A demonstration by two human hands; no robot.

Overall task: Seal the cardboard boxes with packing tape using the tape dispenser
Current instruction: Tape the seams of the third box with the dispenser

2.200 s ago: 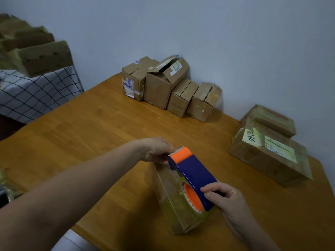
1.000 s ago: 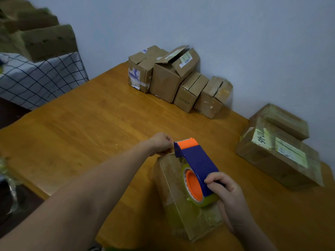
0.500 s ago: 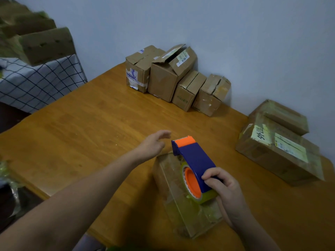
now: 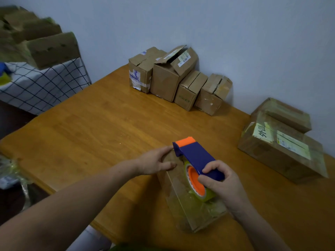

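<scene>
Back from its lift half a second ago, the left hand (image 4: 155, 163) rests spread wide against the far end of the cardboard box (image 4: 183, 201) on the wooden table (image 4: 101, 127). The right hand (image 4: 223, 185) grips the tape dispenser (image 4: 195, 156) on the box's top.

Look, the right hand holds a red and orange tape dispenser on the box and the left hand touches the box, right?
Not red: the head view shows a blue and orange tape dispenser. The right hand holds it on the box; the left hand touches the box.
</scene>
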